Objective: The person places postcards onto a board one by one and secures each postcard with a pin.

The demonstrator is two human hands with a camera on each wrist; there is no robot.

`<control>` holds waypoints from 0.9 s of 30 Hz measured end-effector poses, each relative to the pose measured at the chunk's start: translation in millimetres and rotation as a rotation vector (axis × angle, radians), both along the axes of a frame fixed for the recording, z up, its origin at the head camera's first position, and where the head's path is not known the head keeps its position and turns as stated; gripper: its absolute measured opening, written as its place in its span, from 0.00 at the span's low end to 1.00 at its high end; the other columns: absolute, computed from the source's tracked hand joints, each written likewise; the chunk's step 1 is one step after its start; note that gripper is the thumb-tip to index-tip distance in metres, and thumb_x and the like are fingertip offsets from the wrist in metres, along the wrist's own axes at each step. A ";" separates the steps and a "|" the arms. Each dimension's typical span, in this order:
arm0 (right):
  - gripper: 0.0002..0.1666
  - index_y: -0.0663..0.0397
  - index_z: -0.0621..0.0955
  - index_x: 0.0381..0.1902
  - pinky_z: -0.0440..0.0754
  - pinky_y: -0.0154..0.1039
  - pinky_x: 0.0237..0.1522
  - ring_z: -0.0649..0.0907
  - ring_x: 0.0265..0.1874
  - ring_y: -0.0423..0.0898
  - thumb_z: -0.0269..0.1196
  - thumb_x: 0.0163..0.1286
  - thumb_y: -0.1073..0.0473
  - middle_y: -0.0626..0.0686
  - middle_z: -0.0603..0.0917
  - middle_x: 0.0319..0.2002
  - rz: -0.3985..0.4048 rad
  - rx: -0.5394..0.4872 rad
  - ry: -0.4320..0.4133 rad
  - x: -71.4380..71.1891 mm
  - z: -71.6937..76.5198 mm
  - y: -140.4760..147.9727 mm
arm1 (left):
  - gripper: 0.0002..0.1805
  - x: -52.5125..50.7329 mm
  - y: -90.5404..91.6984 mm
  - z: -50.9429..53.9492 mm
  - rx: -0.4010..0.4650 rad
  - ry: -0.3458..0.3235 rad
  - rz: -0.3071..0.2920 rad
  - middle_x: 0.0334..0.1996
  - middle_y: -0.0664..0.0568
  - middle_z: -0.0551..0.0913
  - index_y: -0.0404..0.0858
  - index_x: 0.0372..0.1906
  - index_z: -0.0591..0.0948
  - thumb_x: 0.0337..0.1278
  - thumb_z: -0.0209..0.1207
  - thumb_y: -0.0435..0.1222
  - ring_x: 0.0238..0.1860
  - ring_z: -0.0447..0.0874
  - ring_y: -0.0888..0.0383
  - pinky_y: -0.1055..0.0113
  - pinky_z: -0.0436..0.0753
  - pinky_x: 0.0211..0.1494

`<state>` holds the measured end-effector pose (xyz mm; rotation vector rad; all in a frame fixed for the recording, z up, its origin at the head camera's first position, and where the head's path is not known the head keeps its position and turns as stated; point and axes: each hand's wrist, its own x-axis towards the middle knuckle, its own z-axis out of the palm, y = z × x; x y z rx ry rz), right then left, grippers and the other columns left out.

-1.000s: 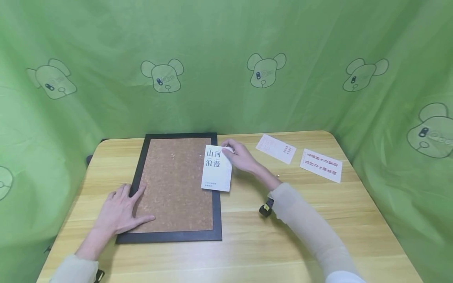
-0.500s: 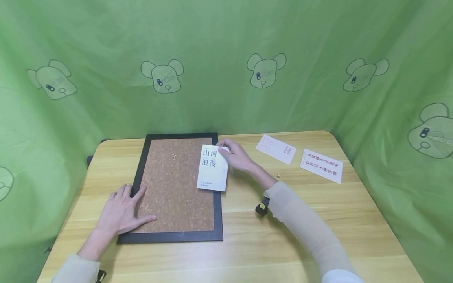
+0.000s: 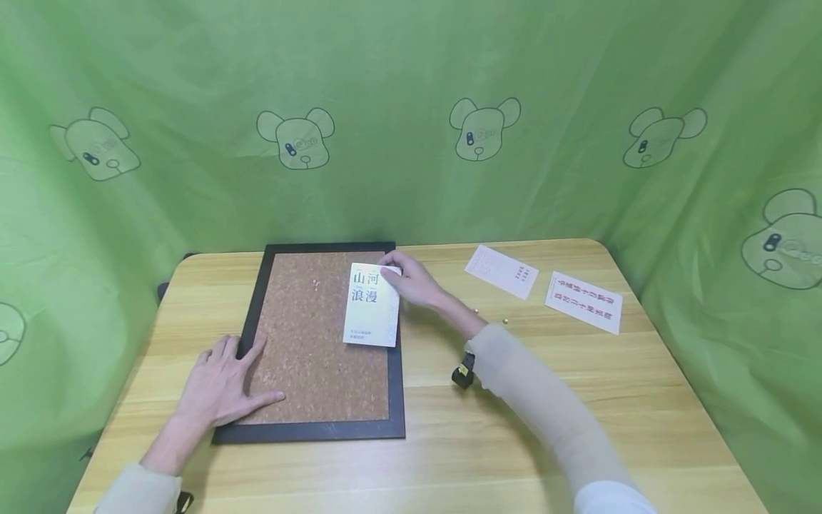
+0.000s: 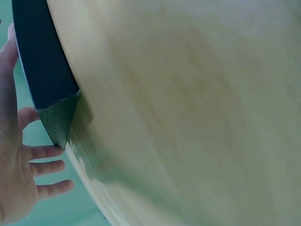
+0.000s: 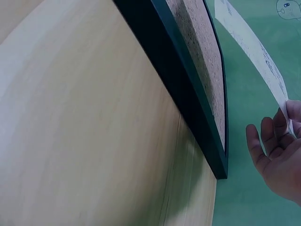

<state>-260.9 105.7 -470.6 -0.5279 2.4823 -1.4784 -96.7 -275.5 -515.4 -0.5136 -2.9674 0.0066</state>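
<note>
My right hand [image 3: 414,280] pinches the upper right corner of a white card [image 3: 372,314] printed with large dark characters. In the right wrist view the card [image 5: 258,52] is held up off the cork, slightly bowed, between thumb and fingers [image 5: 268,134]. Below it lies a cork board [image 3: 321,378] in a black frame [image 3: 321,430]; the card covers part of the right side. My left hand [image 3: 218,385] rests with spread fingers on the frame's lower left side, its thumb over the cork. In the left wrist view, fingers [image 4: 49,167] extend beside the frame's corner [image 4: 51,70].
Two more cards lie at the table's back right: a pale pink-printed one [image 3: 501,271] and one with red characters [image 3: 583,302]. Small gold-coloured pieces [image 3: 505,321] sit near the right forearm. A green curtain [image 3: 398,193] hangs behind the wooden table [image 3: 514,442].
My right hand has carried the white card left, further over the cork. A second small piece now shows beside the forearm. My left hand stays nearly still on the frame.
</note>
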 end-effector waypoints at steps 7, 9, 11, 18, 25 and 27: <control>0.16 0.60 0.78 0.60 0.80 0.37 0.46 0.83 0.42 0.49 0.53 0.83 0.58 0.60 0.84 0.49 0.009 -0.031 0.000 0.2 1.6 -11.3 | 0.63 -0.9 -1.0 -0.2 -0.004 -0.016 0.006 0.64 0.24 0.76 0.43 0.78 0.71 0.41 0.61 0.80 0.65 0.77 0.27 0.33 0.80 0.62; 0.16 0.60 0.78 0.60 0.81 0.36 0.44 0.84 0.40 0.48 0.53 0.84 0.58 0.60 0.85 0.49 0.014 -0.034 -0.002 -0.7 0.3 -15.0 | 0.63 -1.0 -1.0 -0.1 -0.005 -0.012 0.005 0.64 0.24 0.76 0.43 0.78 0.72 0.41 0.61 0.81 0.65 0.77 0.27 0.33 0.80 0.62; 0.16 0.60 0.78 0.60 0.81 0.35 0.43 0.84 0.39 0.47 0.53 0.84 0.58 0.60 0.85 0.48 0.019 -0.037 -0.010 -1.6 -1.2 -19.0 | 0.63 -0.9 -1.0 -0.1 -0.004 -0.008 0.003 0.63 0.24 0.77 0.43 0.78 0.72 0.41 0.61 0.81 0.65 0.78 0.28 0.33 0.80 0.61; 0.17 0.60 0.79 0.61 0.80 0.42 0.54 0.82 0.49 0.51 0.53 0.84 0.57 0.60 0.83 0.54 0.022 -0.015 -0.001 -5.6 -6.1 -33.5 | 0.63 -0.5 -0.6 0.1 0.008 0.011 0.000 0.60 0.25 0.78 0.43 0.77 0.73 0.40 0.62 0.80 0.62 0.79 0.29 0.35 0.82 0.59; 0.19 0.60 0.78 0.63 0.79 0.52 0.67 0.81 0.59 0.55 0.53 0.84 0.56 0.59 0.83 0.57 0.023 0.010 -0.001 -7.1 -11.1 -44.8 | 0.61 -0.6 -0.1 1.0 -0.006 0.017 -0.001 0.59 0.26 0.78 0.43 0.76 0.74 0.42 0.61 0.80 0.62 0.78 0.29 0.35 0.82 0.59; 0.19 0.59 0.78 0.63 0.79 0.52 0.68 0.81 0.60 0.54 0.53 0.84 0.55 0.59 0.82 0.58 0.018 0.018 -0.003 -7.2 -12.3 -46.6 | 0.61 -0.8 0.1 1.0 -0.002 0.018 0.001 0.59 0.25 0.78 0.43 0.76 0.74 0.42 0.62 0.79 0.63 0.78 0.29 0.34 0.82 0.59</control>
